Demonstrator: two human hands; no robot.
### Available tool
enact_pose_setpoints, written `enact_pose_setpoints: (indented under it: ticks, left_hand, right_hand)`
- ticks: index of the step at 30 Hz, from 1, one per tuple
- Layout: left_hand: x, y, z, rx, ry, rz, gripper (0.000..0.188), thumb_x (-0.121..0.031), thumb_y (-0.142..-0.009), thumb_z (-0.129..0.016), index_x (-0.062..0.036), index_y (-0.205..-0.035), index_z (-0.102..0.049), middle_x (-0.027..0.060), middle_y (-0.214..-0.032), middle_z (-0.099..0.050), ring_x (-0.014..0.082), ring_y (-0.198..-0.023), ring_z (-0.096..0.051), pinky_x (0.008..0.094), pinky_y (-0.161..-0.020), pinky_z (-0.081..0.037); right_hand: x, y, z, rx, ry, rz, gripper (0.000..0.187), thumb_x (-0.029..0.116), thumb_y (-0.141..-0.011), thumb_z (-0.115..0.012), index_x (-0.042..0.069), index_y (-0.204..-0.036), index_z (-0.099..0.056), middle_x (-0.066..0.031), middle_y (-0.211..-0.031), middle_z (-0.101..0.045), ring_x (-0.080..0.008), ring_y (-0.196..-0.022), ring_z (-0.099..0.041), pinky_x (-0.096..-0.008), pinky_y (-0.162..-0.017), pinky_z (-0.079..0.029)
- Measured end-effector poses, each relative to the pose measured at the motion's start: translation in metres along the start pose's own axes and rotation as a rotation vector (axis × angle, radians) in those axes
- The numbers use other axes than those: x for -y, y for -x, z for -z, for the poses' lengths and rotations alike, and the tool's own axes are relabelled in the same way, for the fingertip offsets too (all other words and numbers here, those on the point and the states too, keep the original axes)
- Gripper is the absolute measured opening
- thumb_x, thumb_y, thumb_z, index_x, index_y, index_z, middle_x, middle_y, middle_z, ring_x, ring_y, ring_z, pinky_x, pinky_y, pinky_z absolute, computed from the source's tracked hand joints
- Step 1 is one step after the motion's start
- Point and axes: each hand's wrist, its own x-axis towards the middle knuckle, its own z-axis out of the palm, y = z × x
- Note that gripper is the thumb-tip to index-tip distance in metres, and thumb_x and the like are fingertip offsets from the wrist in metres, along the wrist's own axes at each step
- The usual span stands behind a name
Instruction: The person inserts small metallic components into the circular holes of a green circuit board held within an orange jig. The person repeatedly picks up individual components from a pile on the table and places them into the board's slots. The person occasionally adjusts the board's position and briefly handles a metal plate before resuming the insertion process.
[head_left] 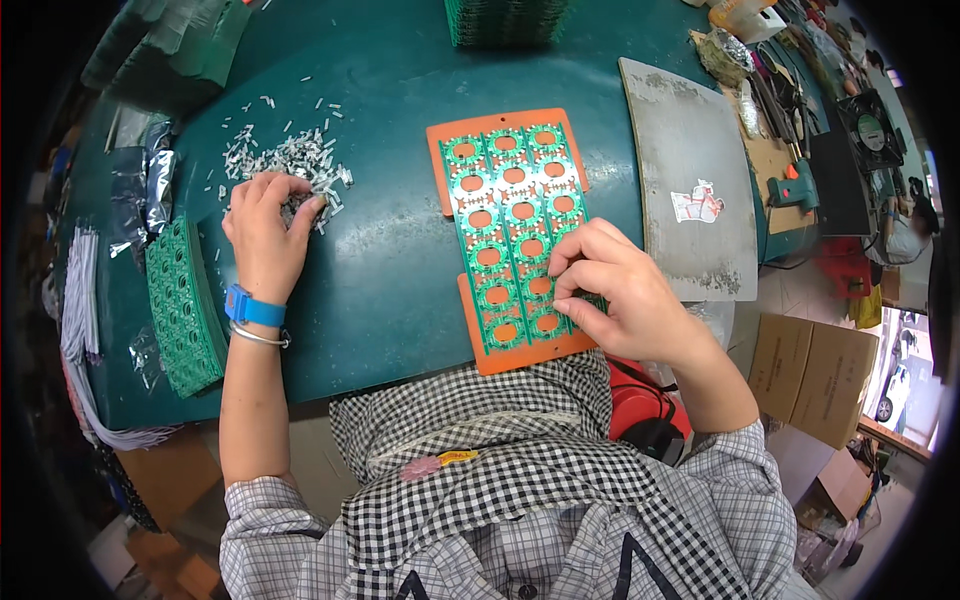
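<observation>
My left hand (268, 228), with a blue band at the wrist, reaches into a pile of small pale connector-like parts (280, 158). Its thumb and fingers close together at the pile's near edge; what lies between them is too small to make out. In front of me a green circuit board panel (522, 212) with rows of ring-shaped boards rests on an orange plate (500, 362). Over the panel's lower right part, my right hand (622, 290) has thumb and forefinger pinched near the board's surface. Any part in that pinch is hidden or too small to tell.
On the left stand a stack of green panels (185, 305), a silvery bag (158, 190) and bundled white wires (80, 295). More green panels (505, 22) are stacked at the far edge. A grey board (690, 250) lies right, near a teal-handled tool (795, 188).
</observation>
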Motion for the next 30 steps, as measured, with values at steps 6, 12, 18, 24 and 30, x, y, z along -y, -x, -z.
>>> enact_pose_setpoints:
  ticks: [6, 12, 18, 24, 30]
  left_hand:
    - [-0.008, -0.003, -0.001, -0.066, 0.060, -0.073, 0.007, -0.014, -0.083, -0.076, -0.0118, -0.090, -0.073, 0.0013, -0.096, -0.070, 0.0230, -0.101, -0.060, 0.0380, -0.087, -0.043]
    - [-0.020, 0.001, 0.005, -0.067, 0.449, 0.102, 0.008, -0.005, -0.090, -0.071, -0.0024, -0.097, -0.073, 0.0064, -0.085, -0.071, 0.0144, -0.078, -0.065, 0.0271, -0.073, -0.049]
    - [-0.041, 0.003, 0.015, 0.008, 0.613, 0.126, 0.009, -0.004, -0.091, -0.069, -0.0003, -0.099, -0.073, 0.0060, -0.085, -0.071, 0.0117, -0.073, -0.064, 0.0269, -0.068, -0.052]
    - [-0.059, 0.006, 0.022, 0.331, 1.226, 0.289, 0.013, -0.003, -0.095, -0.066, 0.0045, -0.106, -0.070, 0.0072, -0.089, -0.070, 0.0120, -0.078, -0.064, 0.0248, -0.071, -0.053]
    - [-0.091, 0.004, 0.025, 0.382, 1.402, 0.288, 0.020, -0.004, -0.095, -0.067, 0.0041, -0.113, -0.068, 0.0092, -0.095, -0.072, 0.0130, -0.081, -0.067, 0.0259, -0.075, -0.056]
  right_hand:
    - [0.000, -0.001, -0.002, -0.008, 0.028, 0.015, 0.009, -0.004, -0.075, -0.070, -0.001, -0.077, -0.063, -0.0091, -0.096, -0.059, -0.0276, -0.095, -0.058, -0.0372, -0.080, -0.050]
    - [-0.002, 0.000, -0.007, -0.024, 0.072, 0.052, 0.012, -0.002, -0.073, -0.073, 0.001, -0.078, -0.062, -0.0078, -0.096, -0.060, -0.0274, -0.095, -0.058, -0.0385, -0.080, -0.050]
    - [0.000, 0.001, -0.010, 0.057, 0.243, 0.171, 0.016, 0.001, -0.069, -0.076, 0.003, -0.078, -0.061, -0.0060, -0.096, -0.060, -0.0264, -0.093, -0.060, -0.0388, -0.079, -0.050]
    - [0.004, -0.009, 0.005, 0.030, 0.105, 0.159, 0.016, 0.006, -0.071, -0.078, 0.003, -0.081, -0.065, -0.0059, -0.094, -0.062, -0.0258, -0.088, -0.062, -0.0376, -0.075, -0.051]
    - [0.009, -0.056, 0.000, -0.165, 0.003, 0.146, 0.012, 0.007, -0.078, -0.078, 0.005, -0.087, -0.069, -0.0066, -0.092, -0.064, -0.0264, -0.086, -0.065, -0.0373, -0.072, -0.052]
